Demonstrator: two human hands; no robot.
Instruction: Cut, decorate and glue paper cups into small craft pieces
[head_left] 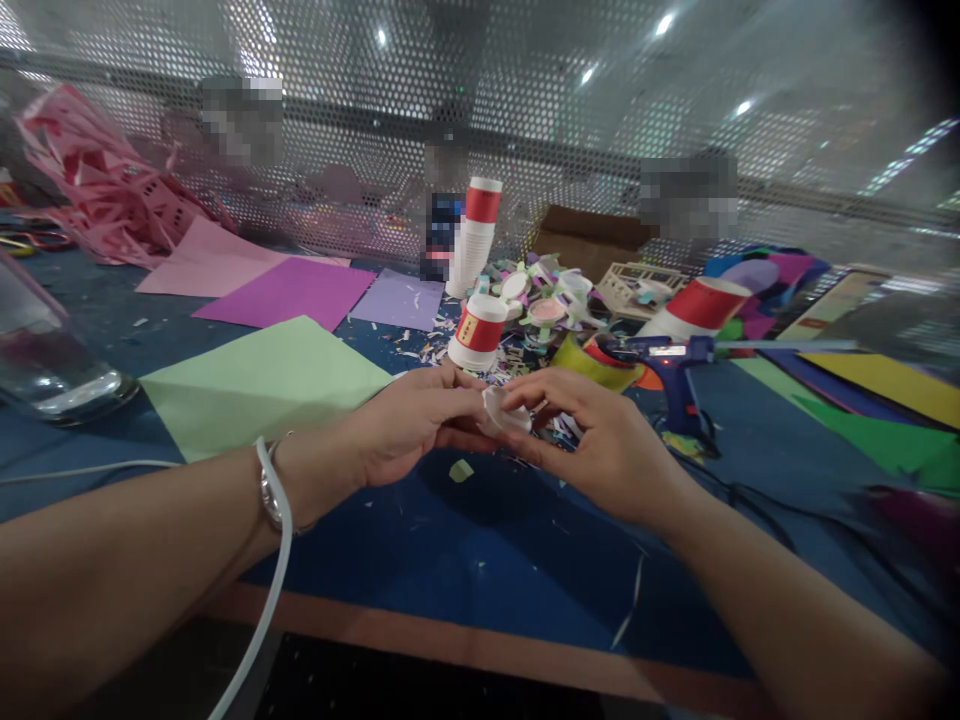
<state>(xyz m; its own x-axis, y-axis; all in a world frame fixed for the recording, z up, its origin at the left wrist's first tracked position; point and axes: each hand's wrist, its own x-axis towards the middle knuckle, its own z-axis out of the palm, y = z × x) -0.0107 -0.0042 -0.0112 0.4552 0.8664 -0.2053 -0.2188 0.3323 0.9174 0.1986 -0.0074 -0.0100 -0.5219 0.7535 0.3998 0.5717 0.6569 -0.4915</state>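
Hands meet over the near middle of the bench (465,560), which has a blue top. The left hand (409,420) and the right hand (600,440) both pinch a small white paper piece (501,410) between thumb and fingertips, fingers curled closed about it, holding it just above the surface. Paper scraps lie scattered beneath and beyond the hands. A pale green sheet (262,385) lies to the left, with a magenta sheet (289,290) and a lilac sheet (401,298) farther off. Just beyond the hands stands an upturned red-banded paper cup (478,333); a taller stack of cups (474,235) stands farther back. A blue glue gun (671,365) rests to the right, near a yellow tape roll (596,362).
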